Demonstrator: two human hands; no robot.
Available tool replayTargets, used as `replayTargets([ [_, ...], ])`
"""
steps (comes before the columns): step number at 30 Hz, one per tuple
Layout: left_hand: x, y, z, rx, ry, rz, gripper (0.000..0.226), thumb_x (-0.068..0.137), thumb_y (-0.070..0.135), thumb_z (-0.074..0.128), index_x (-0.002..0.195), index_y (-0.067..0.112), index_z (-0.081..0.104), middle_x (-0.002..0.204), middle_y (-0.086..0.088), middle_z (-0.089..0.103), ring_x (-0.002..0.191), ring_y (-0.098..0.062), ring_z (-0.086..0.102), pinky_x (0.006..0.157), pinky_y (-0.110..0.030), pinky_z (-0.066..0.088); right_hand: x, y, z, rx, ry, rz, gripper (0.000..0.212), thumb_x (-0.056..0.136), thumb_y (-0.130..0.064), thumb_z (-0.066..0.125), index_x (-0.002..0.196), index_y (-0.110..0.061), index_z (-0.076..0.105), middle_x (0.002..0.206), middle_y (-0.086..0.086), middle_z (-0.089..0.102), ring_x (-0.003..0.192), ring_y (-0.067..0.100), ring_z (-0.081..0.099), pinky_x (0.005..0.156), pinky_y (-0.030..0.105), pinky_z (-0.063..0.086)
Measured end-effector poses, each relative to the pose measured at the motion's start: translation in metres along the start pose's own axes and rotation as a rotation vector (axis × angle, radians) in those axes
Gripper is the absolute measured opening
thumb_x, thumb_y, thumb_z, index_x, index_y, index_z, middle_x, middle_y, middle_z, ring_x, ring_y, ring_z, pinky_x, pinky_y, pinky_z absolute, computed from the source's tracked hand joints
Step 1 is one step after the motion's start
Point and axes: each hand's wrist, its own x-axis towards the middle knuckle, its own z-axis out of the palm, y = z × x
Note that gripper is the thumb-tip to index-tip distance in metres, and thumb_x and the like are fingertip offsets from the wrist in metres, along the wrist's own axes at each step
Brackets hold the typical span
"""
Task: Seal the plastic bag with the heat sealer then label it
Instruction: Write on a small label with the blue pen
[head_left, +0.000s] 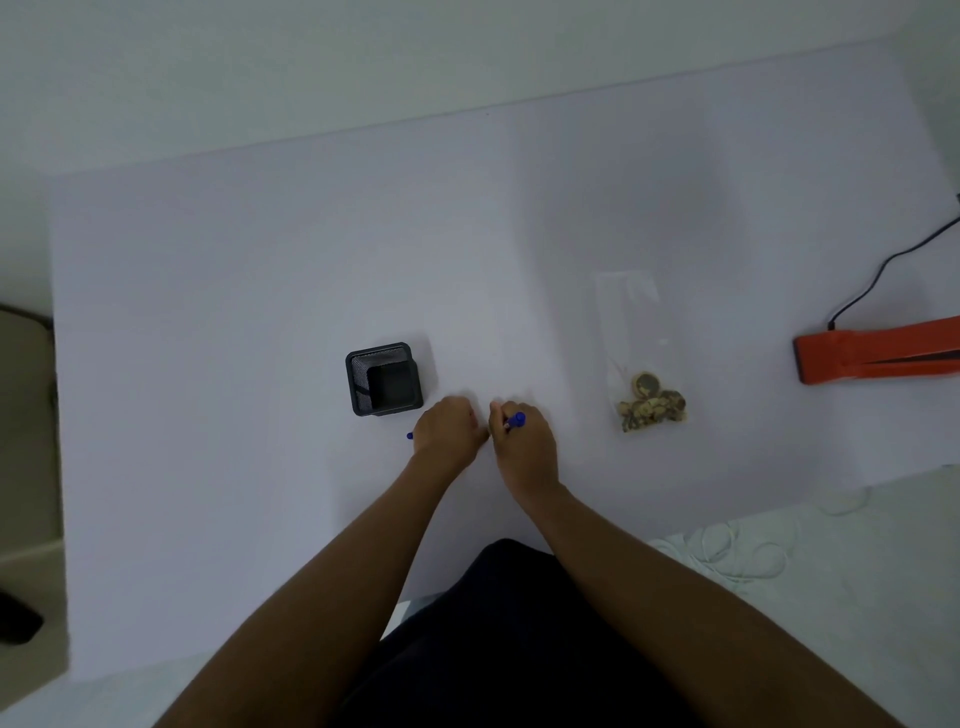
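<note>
1. Plastic bag (641, 353) is lying on the white table (260, 260), right of both hands, bearing no readable writing.
2. Right hand (522, 441) is gripping a blue pen (515, 420).
3. Left hand (449, 428) is closing around a blue piece, likely the cap (410, 436).

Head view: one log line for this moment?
left hand: blue piece | right hand: blue pen | bag: untouched | sealer: idle
</note>
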Motion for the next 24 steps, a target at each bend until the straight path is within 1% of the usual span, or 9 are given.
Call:
replayTargets([
  [3, 0.000, 0.000, 0.000, -0.006, -0.007, 0.000, 0.022, 0.088, 0.029, 0.068, 0.078, 0.009, 0.068, 0.078, -0.008, 0.068, 0.068, -0.020, 0.062, 0.058, -0.028, 0.041, 0.001, 0.003, 0.001, 0.032, 0.000, 0.025, 0.038, 0.104, -0.029, 0.049, 0.068, -0.021, 0.049, 0.068, 0.002, 0.055, 0.061, 0.015, 0.052, 0.060, 0.024, 0.040],
  [6, 0.000, 0.001, 0.000, -0.001, -0.007, 0.001, 0.024, 0.089, 0.030, 0.067, 0.080, 0.008, 0.068, 0.079, -0.008, 0.068, 0.070, -0.021, 0.063, 0.060, -0.029, 0.043, 0.000, 0.005, 0.003, 0.021, 0.007, 0.056, 0.040, 0.104, -0.034, 0.047, 0.066, -0.022, 0.048, 0.064, -0.003, 0.052, 0.058, 0.011, 0.049, 0.059, 0.022, 0.037],
  [9, 0.000, 0.002, 0.000, 0.002, -0.002, -0.002, 0.030, 0.094, 0.033, 0.058, 0.080, 0.007, 0.069, 0.080, -0.009, 0.069, 0.068, -0.021, 0.061, 0.060, -0.029, 0.043, -0.006, 0.005, 0.005, 0.011, -0.012, -0.005, 0.040, 0.103, -0.026, 0.052, 0.064, -0.019, 0.051, 0.061, -0.004, 0.051, 0.055, 0.009, 0.047, 0.058, 0.022, 0.038],
  [11, 0.000, 0.002, 0.000, 0.008, -0.005, -0.001, 0.030, 0.094, 0.033, 0.058, 0.082, 0.007, 0.069, 0.082, -0.009, 0.069, 0.072, -0.022, 0.064, 0.061, -0.030, 0.043, -0.008, 0.005, 0.003, 0.012, 0.001, -0.057, 0.039, 0.103, -0.020, 0.054, 0.064, -0.016, 0.053, 0.062, 0.000, 0.054, 0.056, 0.013, 0.050, 0.057, 0.028, 0.045],
  [13, -0.001, 0.001, -0.001, 0.008, -0.008, -0.001, 0.028, 0.092, 0.032, 0.060, 0.084, 0.007, 0.069, 0.082, -0.009, 0.068, 0.075, -0.023, 0.065, 0.061, -0.030, 0.044, -0.009, 0.005, 0.001, 0.015, 0.028, -0.083, 0.038, 0.103, -0.017, 0.054, 0.064, -0.018, 0.050, 0.061, 0.000, 0.052, 0.056, 0.015, 0.050, 0.056, 0.032, 0.047],
  [15, -0.001, 0.001, -0.001, 0.010, -0.009, 0.000, 0.028, 0.092, 0.032, 0.061, 0.083, 0.006, 0.067, 0.081, -0.009, 0.067, 0.073, -0.022, 0.063, 0.061, -0.030, 0.043, -0.009, 0.003, 0.000, 0.021, 0.039, -0.072, 0.039, 0.102, -0.016, 0.054, 0.064, -0.018, 0.049, 0.061, 0.001, 0.052, 0.055, 0.017, 0.050, 0.056, 0.034, 0.047],
  [18, -0.001, 0.002, 0.000, 0.008, -0.004, 0.005, 0.028, 0.092, 0.031, 0.059, 0.074, 0.009, 0.062, 0.073, -0.009, 0.063, 0.063, -0.019, 0.055, 0.058, -0.029, 0.041, -0.009, 0.001, -0.001, 0.015, 0.036, -0.074, 0.038, 0.103, -0.016, 0.055, 0.065, -0.014, 0.053, 0.062, 0.003, 0.054, 0.056, 0.017, 0.051, 0.057, 0.033, 0.048],
  [21, -0.001, 0.002, 0.000, 0.007, 0.003, 0.011, 0.031, 0.093, 0.031, 0.059, 0.068, 0.011, 0.059, 0.065, -0.005, 0.056, 0.058, -0.017, 0.052, 0.057, -0.029, 0.043, -0.007, -0.001, -0.001, 0.029, 0.024, -0.065, 0.038, 0.103, -0.017, 0.054, 0.065, -0.018, 0.051, 0.063, 0.001, 0.052, 0.058, 0.015, 0.049, 0.059, 0.029, 0.045],
  [24, -0.001, 0.002, 0.001, 0.005, 0.001, 0.008, 0.030, 0.093, 0.031, 0.060, 0.072, 0.009, 0.063, 0.066, -0.005, 0.058, 0.059, -0.017, 0.053, 0.056, -0.028, 0.041, -0.007, 0.000, 0.000, 0.020, 0.010, -0.044, 0.038, 0.104, -0.021, 0.052, 0.066, -0.013, 0.055, 0.065, 0.003, 0.056, 0.059, 0.017, 0.052, 0.060, 0.034, 0.050],
])
